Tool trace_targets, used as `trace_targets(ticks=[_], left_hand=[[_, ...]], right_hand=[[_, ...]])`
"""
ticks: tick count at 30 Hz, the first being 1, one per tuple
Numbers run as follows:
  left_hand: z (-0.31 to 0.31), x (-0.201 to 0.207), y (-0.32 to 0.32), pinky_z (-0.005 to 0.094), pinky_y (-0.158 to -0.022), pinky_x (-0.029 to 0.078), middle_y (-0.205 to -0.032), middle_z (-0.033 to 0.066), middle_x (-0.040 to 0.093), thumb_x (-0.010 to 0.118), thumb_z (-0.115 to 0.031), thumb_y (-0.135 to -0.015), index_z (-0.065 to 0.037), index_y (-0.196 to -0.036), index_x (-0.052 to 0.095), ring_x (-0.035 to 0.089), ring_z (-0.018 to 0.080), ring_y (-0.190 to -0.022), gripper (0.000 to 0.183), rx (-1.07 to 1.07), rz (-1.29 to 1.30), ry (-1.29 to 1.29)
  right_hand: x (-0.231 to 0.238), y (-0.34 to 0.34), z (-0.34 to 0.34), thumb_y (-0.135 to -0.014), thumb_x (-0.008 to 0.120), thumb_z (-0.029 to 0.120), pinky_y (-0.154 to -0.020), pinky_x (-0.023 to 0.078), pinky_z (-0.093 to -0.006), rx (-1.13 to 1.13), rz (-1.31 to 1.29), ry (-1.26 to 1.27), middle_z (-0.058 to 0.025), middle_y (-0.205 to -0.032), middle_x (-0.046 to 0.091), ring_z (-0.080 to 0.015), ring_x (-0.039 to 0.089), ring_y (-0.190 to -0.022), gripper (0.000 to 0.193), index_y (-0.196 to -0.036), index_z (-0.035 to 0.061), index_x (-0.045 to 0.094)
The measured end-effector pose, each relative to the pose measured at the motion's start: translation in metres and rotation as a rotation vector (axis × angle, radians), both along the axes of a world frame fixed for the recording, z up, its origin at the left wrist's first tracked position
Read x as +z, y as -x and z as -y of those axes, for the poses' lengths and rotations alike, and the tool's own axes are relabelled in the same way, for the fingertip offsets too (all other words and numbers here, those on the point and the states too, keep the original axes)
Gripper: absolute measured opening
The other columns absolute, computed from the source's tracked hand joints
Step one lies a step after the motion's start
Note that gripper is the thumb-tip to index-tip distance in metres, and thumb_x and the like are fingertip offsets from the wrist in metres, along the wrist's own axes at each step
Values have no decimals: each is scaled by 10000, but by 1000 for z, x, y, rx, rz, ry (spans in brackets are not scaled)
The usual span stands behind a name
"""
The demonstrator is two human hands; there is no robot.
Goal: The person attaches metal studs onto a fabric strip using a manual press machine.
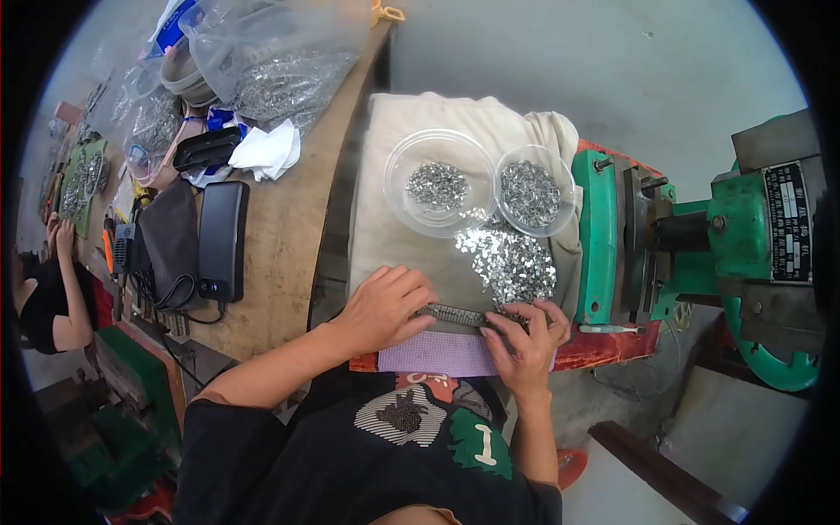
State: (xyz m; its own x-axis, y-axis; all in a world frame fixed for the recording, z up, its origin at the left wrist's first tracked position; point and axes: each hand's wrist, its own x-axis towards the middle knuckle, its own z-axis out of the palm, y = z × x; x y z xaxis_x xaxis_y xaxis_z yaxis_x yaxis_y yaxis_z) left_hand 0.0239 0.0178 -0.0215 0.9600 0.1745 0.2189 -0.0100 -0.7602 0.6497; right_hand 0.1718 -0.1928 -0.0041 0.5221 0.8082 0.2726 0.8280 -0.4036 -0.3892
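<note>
Between left grip (382,306) and right grip (525,344), a grey ridged strip (456,315).

Bright light glints off metal pieces (514,265); edges bend.

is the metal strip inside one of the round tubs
No, the metal strip lies between the left hand and the right hand.

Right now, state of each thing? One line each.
Left hand: gripping left end of metal strip
Right hand: fingertips at strip's right end, grip unclear
Metal strip: between both hands
Left tub: lidless, partly filled
Right tub: lidless, fuller
Metal pieces: loose, piled on cloth
Power bank: display lit, cable plugged in
Clear bag: partly filled, closure unclear
Green press: untouched
</note>
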Motion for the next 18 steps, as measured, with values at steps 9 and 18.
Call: trace_targets(ticks=[9, 18], left_hand=[[7, -9, -4, 371, -788, 440, -952, 38, 616, 763, -148, -784, -86, -896, 630, 577, 256, -904, 184, 45, 44, 30], [5, -6, -1, 377, -787, 432, -976, 49, 601, 743, -153, -797, -75, -929, 624, 565, 260, -905, 194, 30, 45, 48]], right_hand=[[1, 20, -37, -754, 802, 246, -997, 277, -429, 116, 60, -3, 72, -1094, 647, -226, 490, -1188, 164, -916, 247, 775], [3, 29, -49, -719, 783, 206, -989, 285, -431, 113, 185, 66, 76, -1117, 636, -220, 485, -1191, 140, -845, 218, 723]])
